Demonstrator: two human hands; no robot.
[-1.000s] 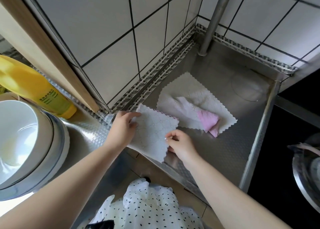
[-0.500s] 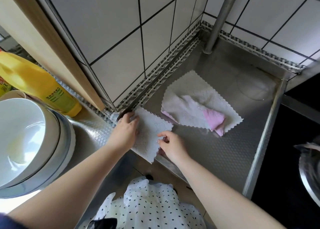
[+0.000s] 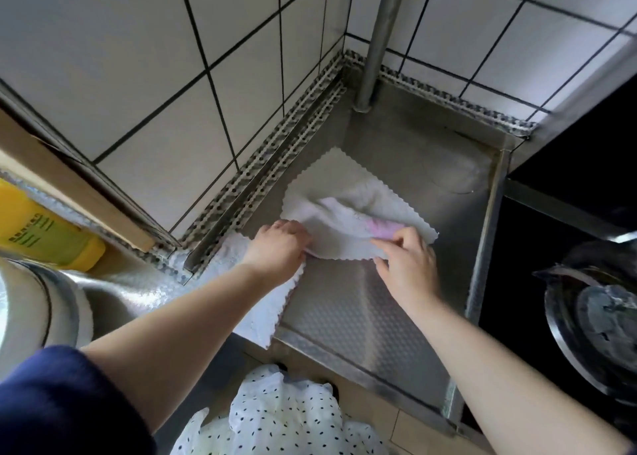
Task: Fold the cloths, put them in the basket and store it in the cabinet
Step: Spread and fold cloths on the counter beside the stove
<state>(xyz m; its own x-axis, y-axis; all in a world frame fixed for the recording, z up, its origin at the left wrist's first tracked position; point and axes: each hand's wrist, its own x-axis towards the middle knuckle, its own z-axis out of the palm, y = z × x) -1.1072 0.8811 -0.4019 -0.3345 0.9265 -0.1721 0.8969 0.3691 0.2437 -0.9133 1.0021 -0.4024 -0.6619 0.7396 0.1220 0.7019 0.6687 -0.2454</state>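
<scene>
Head camera: both hands, left hand (image 3: 280, 248) and right hand (image 3: 406, 265), pinch the cloth pile (image 3: 348, 220); folded cloth (image 3: 262, 303) under the forearm, yellow bottle (image 3: 44, 230) left, pot (image 3: 599, 320) right.

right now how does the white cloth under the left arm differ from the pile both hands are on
The white cloth lies flat as one layer at the counter's front edge, one corner hanging over; the cloth pile sits further back, bunched, several layers. The white cloth is all white; the pile shows pink. Left hand and right hand grip the pile's near edge, not the white cloth. Both have zigzag edges.
</scene>
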